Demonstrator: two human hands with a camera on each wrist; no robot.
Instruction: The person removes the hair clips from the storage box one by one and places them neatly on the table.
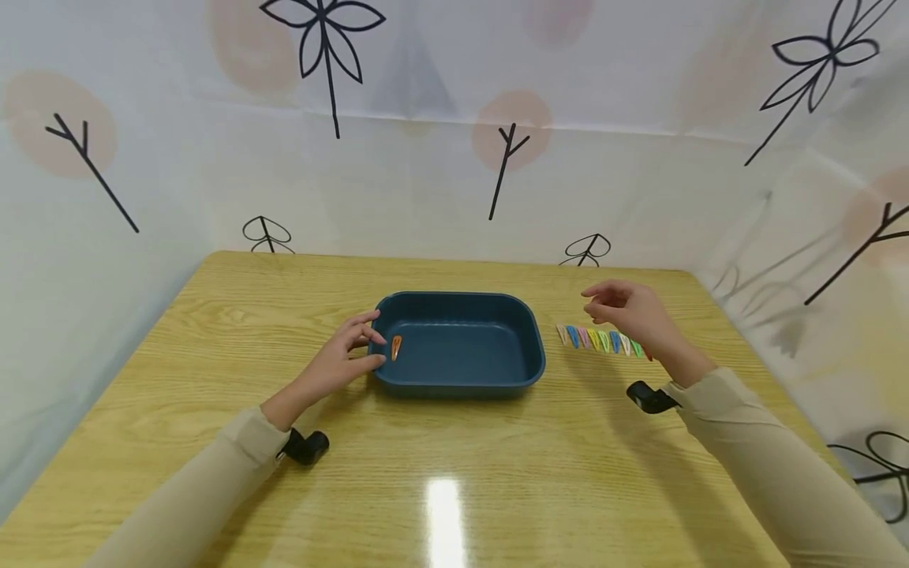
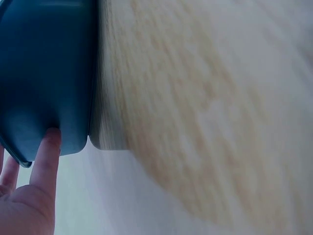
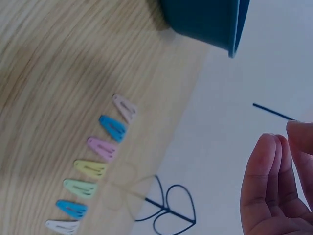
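Observation:
A dark blue rectangular tray (image 1: 458,390) stands on the wooden table, with one orange snap hair clip (image 1: 396,348) lying inside near its left end. My left hand (image 1: 346,353) is at the tray's left end, fingers spread and fairly straight over the rim. In the left wrist view, one finger (image 2: 46,161) touches the tray wall (image 2: 49,73). To the right of the tray lies a slanting row of colourful hair clips (image 3: 101,148). Above that row hovers my right hand (image 1: 625,311), its fingers loosely bent toward the thumb; nothing shows between them.
The light wooden table (image 1: 284,489) reaches a pale patterned cloth (image 1: 426,189) at the back and sides. Black devices (image 1: 307,447) are worn on both wrists. A red clip (image 1: 648,355) at the row's right end is partly hidden by the right forearm.

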